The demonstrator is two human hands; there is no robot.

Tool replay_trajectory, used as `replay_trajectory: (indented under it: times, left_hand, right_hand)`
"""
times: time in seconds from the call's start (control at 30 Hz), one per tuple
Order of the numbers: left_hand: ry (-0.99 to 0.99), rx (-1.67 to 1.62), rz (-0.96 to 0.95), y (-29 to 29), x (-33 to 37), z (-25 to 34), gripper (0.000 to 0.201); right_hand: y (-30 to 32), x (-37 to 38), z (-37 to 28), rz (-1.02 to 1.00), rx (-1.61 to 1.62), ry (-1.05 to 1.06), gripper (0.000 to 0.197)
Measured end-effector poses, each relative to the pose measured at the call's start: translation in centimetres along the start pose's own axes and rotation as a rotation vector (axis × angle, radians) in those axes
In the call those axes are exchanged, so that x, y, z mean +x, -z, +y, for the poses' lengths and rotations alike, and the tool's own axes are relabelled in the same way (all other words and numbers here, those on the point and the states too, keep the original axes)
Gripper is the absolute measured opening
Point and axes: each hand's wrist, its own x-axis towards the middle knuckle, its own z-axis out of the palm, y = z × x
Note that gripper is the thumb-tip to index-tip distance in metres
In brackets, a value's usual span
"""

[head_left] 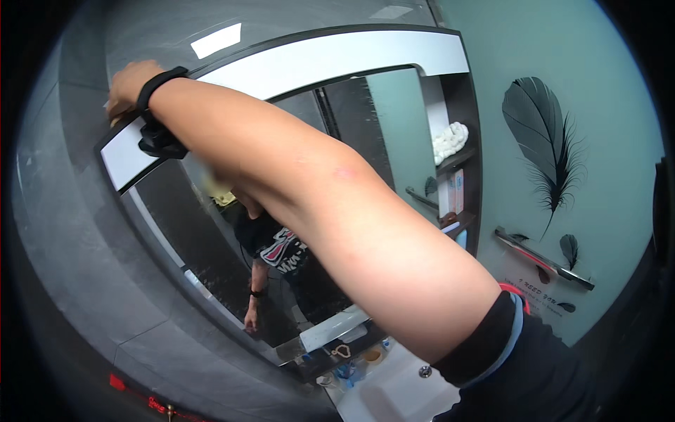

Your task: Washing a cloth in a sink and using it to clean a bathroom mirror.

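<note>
My right arm reaches up across the view from the lower right, with a black band and a dark device at the wrist. At the upper left corner of a mirror cabinet [337,60] with a white top panel, my right hand [133,86] is closed, its fingers curled down by the frame's edge. What they hold, if anything, is hidden. The mirror [281,105] sits below the panel, partly covered by my forearm. My left hand is not directly in view; in the mirror, a reflected hand [251,320] hangs low beside a dark printed shirt.
Right of the mirror, open shelves [460,158] hold a white knitted-looking item [450,142] and small boxes. A metal rail [545,260] is mounted on the green wall with feather pictures. Below are a white washbasin [394,390] and small toiletries [348,369]. Grey tiles [169,334] line the left.
</note>
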Motion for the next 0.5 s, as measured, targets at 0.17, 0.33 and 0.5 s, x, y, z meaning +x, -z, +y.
replay_trajectory:
  times: [0.17,0.33,0.5]
  left_hand:
    - [-0.085,-0.053,-0.11,-3.0,1.3,2.5,0.028]
    - [-0.096,-0.124,-0.184,-8.4,-0.2,7.3,0.028]
    - [-0.031,-0.127,-0.216,-10.1,-3.4,9.8,0.028]
  right_hand:
    - [2.8,-1.2,9.0,-0.069,-0.005,0.003,0.055]
    - [10.8,-10.9,22.4,-0.061,-0.143,-0.121,0.061]
    - [19.8,-20.1,36.5,0.001,-0.334,-0.272,0.039]
